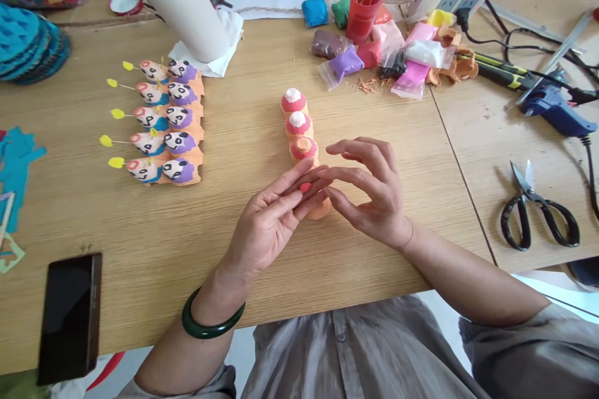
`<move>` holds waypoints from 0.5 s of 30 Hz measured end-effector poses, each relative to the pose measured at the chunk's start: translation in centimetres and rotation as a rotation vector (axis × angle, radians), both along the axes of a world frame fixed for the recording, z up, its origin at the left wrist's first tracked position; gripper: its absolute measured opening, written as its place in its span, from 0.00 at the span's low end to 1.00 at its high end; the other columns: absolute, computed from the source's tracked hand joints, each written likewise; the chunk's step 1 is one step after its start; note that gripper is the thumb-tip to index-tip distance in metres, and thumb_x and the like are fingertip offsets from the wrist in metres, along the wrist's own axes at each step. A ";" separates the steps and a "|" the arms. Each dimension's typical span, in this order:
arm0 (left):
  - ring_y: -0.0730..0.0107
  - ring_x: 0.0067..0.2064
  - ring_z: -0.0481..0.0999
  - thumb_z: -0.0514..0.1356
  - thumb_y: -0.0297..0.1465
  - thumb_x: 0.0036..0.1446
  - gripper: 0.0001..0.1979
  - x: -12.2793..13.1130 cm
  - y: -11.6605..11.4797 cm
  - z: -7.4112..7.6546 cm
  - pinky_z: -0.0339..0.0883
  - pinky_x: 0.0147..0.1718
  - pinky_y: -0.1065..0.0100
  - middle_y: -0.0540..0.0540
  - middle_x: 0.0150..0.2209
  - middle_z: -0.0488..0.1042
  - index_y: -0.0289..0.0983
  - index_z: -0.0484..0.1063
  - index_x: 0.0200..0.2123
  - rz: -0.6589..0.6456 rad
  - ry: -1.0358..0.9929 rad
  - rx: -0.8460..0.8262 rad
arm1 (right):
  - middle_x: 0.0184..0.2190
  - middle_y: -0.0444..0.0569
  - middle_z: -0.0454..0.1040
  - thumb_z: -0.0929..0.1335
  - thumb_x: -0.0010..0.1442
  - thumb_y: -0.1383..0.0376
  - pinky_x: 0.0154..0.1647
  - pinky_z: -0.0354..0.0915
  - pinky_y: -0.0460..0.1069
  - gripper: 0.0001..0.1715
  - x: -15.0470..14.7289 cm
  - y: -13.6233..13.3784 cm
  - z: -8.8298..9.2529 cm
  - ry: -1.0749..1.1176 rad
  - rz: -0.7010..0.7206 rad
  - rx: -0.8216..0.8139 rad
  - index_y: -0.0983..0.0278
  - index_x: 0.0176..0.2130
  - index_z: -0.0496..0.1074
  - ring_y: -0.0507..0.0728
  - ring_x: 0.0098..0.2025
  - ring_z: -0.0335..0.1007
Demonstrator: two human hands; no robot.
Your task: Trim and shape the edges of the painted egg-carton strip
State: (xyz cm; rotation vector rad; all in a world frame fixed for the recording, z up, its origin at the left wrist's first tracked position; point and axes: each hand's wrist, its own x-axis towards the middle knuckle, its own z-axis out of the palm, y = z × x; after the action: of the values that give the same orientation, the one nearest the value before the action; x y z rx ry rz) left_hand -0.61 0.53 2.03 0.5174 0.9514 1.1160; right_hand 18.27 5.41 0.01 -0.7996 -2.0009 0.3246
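A small flattened piece of red clay (pixel 306 187) lies on the outstretched fingers of my left hand (pixel 276 212), which is turned palm up with its thumb beside the piece. My right hand (pixel 369 190) is just to the right, its fingers curved and spread with nothing visible between them. Its fingertips are close to those of my left hand. Below both hands is an orange egg-carton strip (pixel 283 128). Its far cups carry red clay, two of them topped with white clay (pixel 297 119). My hands hide part of its near end.
A carton of painted faces (pixel 201 131) with yellow leaf shapes stands left, near a white bottle (pixel 173 6). Clay packets (pixel 346 63) and a red cup (pixel 364 12) lie behind. Scissors (pixel 533 206) and a blue glue gun (pixel 556 106) are right; a phone (pixel 69 318) lies front left.
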 end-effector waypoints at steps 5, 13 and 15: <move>0.61 0.56 0.83 0.68 0.30 0.59 0.27 0.2 -0.2 -0.1 0.79 0.54 0.62 0.44 0.51 0.85 0.45 0.75 0.63 -0.014 0.029 -0.002 | 0.57 0.47 0.77 0.72 0.69 0.63 0.61 0.72 0.61 0.09 -0.2 -0.1 0.1 -0.057 0.013 0.025 0.51 0.49 0.74 0.62 0.59 0.71; 0.60 0.51 0.83 0.69 0.39 0.61 0.27 -0.1 -0.5 -0.1 0.79 0.48 0.63 0.42 0.51 0.84 0.45 0.76 0.63 -0.041 0.091 0.066 | 0.56 0.47 0.78 0.72 0.69 0.65 0.59 0.74 0.60 0.06 -0.1 -0.1 0.1 -0.012 0.074 0.013 0.54 0.44 0.72 0.60 0.59 0.72; 0.65 0.42 0.82 0.69 0.42 0.62 0.21 -0.3 -0.6 -0.3 0.78 0.43 0.66 0.43 0.44 0.84 0.42 0.81 0.57 -0.029 0.202 0.111 | 0.55 0.48 0.79 0.72 0.70 0.65 0.57 0.75 0.60 0.05 -0.1 -0.1 0.2 0.002 0.083 0.005 0.54 0.44 0.72 0.60 0.59 0.72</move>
State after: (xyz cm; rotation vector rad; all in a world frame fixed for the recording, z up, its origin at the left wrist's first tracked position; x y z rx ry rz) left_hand -0.96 -0.09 1.76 0.7426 1.0568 1.1094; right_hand 18.21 5.29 0.24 -0.7143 -2.0354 0.3680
